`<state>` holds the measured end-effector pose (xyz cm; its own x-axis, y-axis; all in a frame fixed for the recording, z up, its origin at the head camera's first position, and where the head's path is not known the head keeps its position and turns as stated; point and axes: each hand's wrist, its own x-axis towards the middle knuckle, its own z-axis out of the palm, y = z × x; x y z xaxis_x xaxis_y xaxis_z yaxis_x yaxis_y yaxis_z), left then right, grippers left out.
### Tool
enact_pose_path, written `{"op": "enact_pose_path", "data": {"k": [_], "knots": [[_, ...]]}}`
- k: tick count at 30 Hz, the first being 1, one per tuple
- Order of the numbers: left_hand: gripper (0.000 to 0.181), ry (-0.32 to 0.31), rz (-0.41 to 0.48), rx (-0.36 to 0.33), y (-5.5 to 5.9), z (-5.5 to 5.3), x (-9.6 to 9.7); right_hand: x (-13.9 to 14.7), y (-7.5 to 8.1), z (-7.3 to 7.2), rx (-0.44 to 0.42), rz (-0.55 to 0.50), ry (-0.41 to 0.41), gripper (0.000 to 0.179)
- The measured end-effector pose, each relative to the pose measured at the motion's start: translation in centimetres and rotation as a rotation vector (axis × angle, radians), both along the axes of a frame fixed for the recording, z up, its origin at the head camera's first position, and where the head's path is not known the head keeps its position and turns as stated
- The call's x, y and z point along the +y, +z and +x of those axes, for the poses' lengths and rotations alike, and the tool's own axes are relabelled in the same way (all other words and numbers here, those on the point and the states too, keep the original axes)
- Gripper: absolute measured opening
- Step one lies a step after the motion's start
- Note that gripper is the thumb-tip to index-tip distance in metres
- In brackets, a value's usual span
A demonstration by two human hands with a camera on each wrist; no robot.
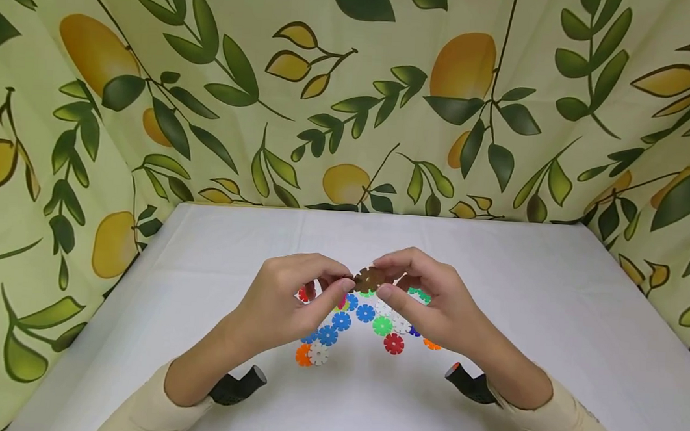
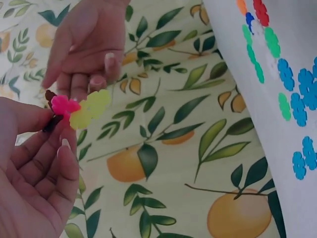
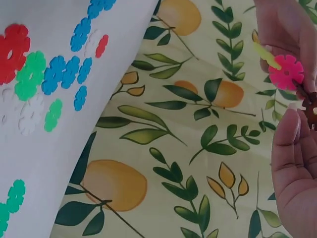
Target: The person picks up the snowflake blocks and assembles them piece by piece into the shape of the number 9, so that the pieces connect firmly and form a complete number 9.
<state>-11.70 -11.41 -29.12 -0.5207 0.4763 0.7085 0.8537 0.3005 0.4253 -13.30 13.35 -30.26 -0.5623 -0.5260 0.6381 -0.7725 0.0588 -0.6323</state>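
In front of my chest, both hands are raised over the table with joined plastic snowflake discs between them. A brown snowflake disc [image 1: 369, 280] faces the head camera. My left hand [image 1: 294, 294] pinches a dark brown disc at its left between thumb and forefinger. My right hand [image 1: 434, 298] has its thumb and forefinger at the brown disc's right edge, its other fingers loosely bent. From the left wrist, a pink disc [image 2: 64, 105] and a yellow disc [image 2: 90, 109] show linked below the brown ones. The right wrist view also shows the pink disc [image 3: 286, 73] beside the left fingers.
Loose snowflake discs lie on the white table [image 1: 335, 410] beneath the hands: several blue [image 1: 327, 335], a red [image 1: 393, 343], a green [image 1: 383, 325], white [image 1: 318, 354] and orange [image 1: 303, 354]. Black wrist mounts [image 1: 239, 386] sit by both forearms. Fruit-patterned cloth [image 1: 350, 111] hangs behind.
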Motion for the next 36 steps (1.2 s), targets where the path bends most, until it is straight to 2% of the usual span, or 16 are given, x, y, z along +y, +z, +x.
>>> {"op": "enact_pose_path", "data": {"k": [3,5,7,10,12,15,17,19,21,23,27,36], "knots": [[0.01,0.015,0.016,-0.058,0.1,-0.2,-0.4,0.5,0.1,-0.7,0.001,0.116,-0.056,0.034],[0.008,0.012,0.029,-0.111,0.2,-0.4,-0.6,1.0,0.0,-1.3,-0.02,0.281,-0.099,0.03],[0.007,-0.006,0.042,-0.194,0.2,-0.5,-0.7,1.4,-0.1,-1.7,-0.03,0.493,-0.127,0.025],[0.007,-0.091,0.107,-0.419,0.4,-0.7,-0.8,1.8,-0.6,-2.1,-0.048,0.782,-0.114,0.024],[0.011,-0.167,0.178,-0.595,0.5,-0.8,-0.8,1.8,-0.9,-2.2,-0.074,0.914,-0.092,0.024],[0.014,-0.301,0.298,-0.836,0.6,-1.0,-1.0,1.7,-1.3,-2.4,-0.133,1.037,-0.088,0.02],[0.014,-0.379,0.356,-0.947,0.7,-1.0,-1.2,1.6,-1.6,-2.6,-0.16,1.094,-0.133,0.016],[0.014,-0.444,0.411,-1.027,0.9,-1.0,-1.4,1.6,-1.8,-2.9,-0.185,1.14,-0.183,0.014],[0.014,-0.487,0.453,-1.068,0.9,-1.0,-1.5,1.7,-2.0,-3.1,-0.219,1.182,-0.224,0.015],[0.015,-0.504,0.476,-1.081,0.9,-1.1,-1.6,1.8,-2.3,-3.2,-0.264,1.215,-0.245,0.018],[0.018,-0.523,0.473,-1.045,0.9,-1.2,-1.7,1.9,-2.9,-3.4,-0.311,1.259,-0.274,0.023],[0.029,-0.605,0.316,-0.926,0.6,-1.3,-1.9,1.3,-4.1,-3.7,-0.321,1.275,-0.282,0.029]]}}
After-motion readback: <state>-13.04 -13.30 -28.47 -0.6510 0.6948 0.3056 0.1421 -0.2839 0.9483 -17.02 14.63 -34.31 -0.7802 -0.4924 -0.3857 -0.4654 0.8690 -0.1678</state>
